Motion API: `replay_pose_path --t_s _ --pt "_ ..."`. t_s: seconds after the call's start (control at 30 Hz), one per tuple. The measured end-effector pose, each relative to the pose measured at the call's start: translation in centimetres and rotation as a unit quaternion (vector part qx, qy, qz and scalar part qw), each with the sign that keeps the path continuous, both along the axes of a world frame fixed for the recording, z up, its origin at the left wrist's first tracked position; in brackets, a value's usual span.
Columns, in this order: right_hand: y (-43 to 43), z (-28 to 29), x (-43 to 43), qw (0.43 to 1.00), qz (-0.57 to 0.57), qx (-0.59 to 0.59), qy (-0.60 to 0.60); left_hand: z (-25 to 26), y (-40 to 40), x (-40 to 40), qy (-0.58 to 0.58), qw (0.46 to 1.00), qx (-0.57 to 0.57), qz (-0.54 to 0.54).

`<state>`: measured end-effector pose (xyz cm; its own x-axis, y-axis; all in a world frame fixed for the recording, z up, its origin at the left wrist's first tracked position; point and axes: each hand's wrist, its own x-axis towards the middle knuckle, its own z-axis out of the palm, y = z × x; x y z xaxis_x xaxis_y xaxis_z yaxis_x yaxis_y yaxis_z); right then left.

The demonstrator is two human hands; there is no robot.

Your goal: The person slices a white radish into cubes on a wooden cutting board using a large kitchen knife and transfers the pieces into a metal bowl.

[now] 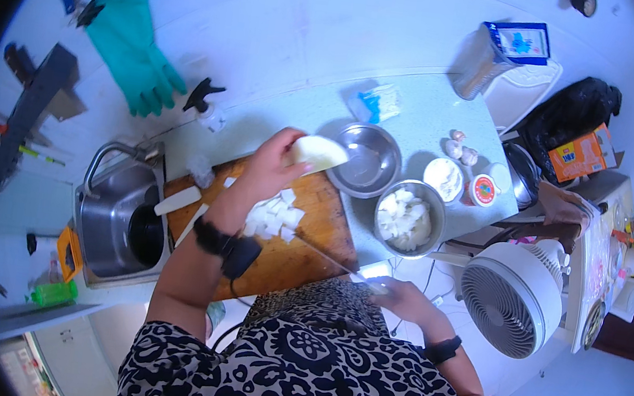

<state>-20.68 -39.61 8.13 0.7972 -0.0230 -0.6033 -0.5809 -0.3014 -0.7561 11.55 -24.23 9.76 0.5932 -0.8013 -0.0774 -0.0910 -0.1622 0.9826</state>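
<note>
My left hand (pixel 273 169) grips a thick half-round slice of pale melon or gourd (pixel 320 154), raised above the far edge of a wooden cutting board (pixel 321 210). In my right hand (pixel 408 303) is a kitchen knife (pixel 338 263), its blade reaching left over the board's near right edge. White cut chunks (pixel 276 217) lie heaped on the board, partly hidden by my left forearm. Two long pale pieces, one of them a strip (pixel 178 200), rest at the board's left side. A steel bowl (pixel 405 253) to the right is full of similar white chunks.
Behind the board stands another steel bowl (pixel 365 165). Garlic bulbs (pixel 461 150), a tub of white stuff (pixel 443 179) and a red-labelled jar (pixel 481 190) are at the right. A sink (pixel 104 237) adjoins the left; a white fan (pixel 509 299) stands right of me.
</note>
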Motion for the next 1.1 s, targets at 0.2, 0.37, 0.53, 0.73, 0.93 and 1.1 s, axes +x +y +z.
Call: replay_pose_path --t_s 0.2,0.37,0.53,0.73,0.93,1.1 --pt "0.5 -0.4 -1.0 0.996 -0.077 0.044 -0.003 -1.9 14.8 -6.4 -0.322 0.942 0.073 0.064" --pt "2.0 1.6 0.0 0.990 -0.115 0.064 0.056 -7.7 21.2 -11.1 -0.467 0.870 0.161 0.012" --pt "5.9 2.9 2.0 0.992 -0.099 0.054 0.051 -10.6 22.2 -12.8 -0.503 0.841 0.187 0.058" --pt "8.2 2.9 3.5 0.998 -0.025 0.043 0.039 -11.6 23.9 -15.7 -0.476 0.856 0.181 0.088" --pt "9.2 3.8 6.9 0.994 0.106 0.000 0.009 -12.1 25.2 -17.3 -0.456 0.858 0.182 0.149" --pt "11.3 4.7 9.6 0.980 0.198 -0.017 0.030 -12.9 25.7 -17.2 -0.459 0.832 0.189 0.250"
